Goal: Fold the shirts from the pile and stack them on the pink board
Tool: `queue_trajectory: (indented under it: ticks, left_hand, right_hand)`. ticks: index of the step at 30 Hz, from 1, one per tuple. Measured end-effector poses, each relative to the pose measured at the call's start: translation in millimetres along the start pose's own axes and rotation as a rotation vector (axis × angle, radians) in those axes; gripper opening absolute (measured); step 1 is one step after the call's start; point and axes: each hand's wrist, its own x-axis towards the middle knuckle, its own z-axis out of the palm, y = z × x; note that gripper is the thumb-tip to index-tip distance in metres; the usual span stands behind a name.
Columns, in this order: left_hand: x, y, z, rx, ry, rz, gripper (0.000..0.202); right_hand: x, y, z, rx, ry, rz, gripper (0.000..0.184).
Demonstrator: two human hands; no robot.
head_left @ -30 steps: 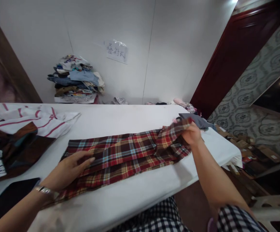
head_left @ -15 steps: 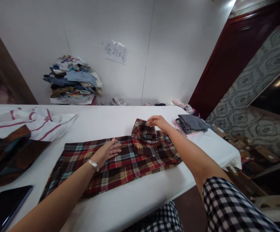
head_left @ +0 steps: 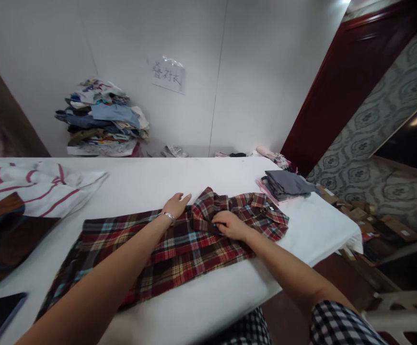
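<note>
A red, brown and yellow plaid shirt lies lengthwise on the white table, its collar end to the right. One sleeve is folded over the body in a raised, bunched heap. My right hand is closed on the sleeve near its cuff, fingers curled into the cloth. Just left of the heap, my left hand hovers at or touches the shirt's far edge; its fingers are stretched out and hold nothing that I can see. A bracelet circles my left wrist.
Folded grey clothing sits at the table's right end. A striped white cloth and a dark brown garment lie at the left, near a phone. Behind the table rises a clothes pile. Cardboard boxes are at right.
My right hand has come down and nearer to me, onto the sleeve, which now lies lower. The shirt's collar end is spread out at the right. My left hand has moved to the far edge.
</note>
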Motion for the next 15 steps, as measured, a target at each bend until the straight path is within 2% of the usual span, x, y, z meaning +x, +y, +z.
queue_trajectory:
  ticks: [3, 6, 8, 10, 12, 15]
  left_hand:
    - [23.6, 8.0, 14.5, 0.090, -0.017, -0.013, 0.075]
    - [32.6, 21.4, 39.6, 0.137, -0.038, 0.022, 0.078]
    - [30.3, 33.9, 55.3, 0.137, -0.040, 0.074, 0.066]
    - [23.2, 49.0, 62.3, 0.109, -0.019, 0.132, 0.045]
    - [11.9, 64.1, 55.8, 0.052, 0.047, 0.177, 0.030]
    - [-17.7, 75.6, 23.0, -0.070, 0.216, 0.219, 0.036]
  right_hand:
    - [-15.9, -4.8, 14.2, -0.063, 0.052, -0.080, 0.030]
    - [-19.3, -3.3, 21.0, -0.086, 0.108, -0.087, 0.030]
    - [-18.4, -2.1, 21.9, -0.085, 0.119, -0.095, 0.030]
    - [-17.8, -2.3, 20.8, -0.072, 0.141, -0.098, 0.028]
    - [-18.8, -3.9, 18.5, -0.042, 0.203, -0.099, 0.026]
    - [-22.3, -6.8, 13.2, 0.023, 0.335, -0.079, 0.027]
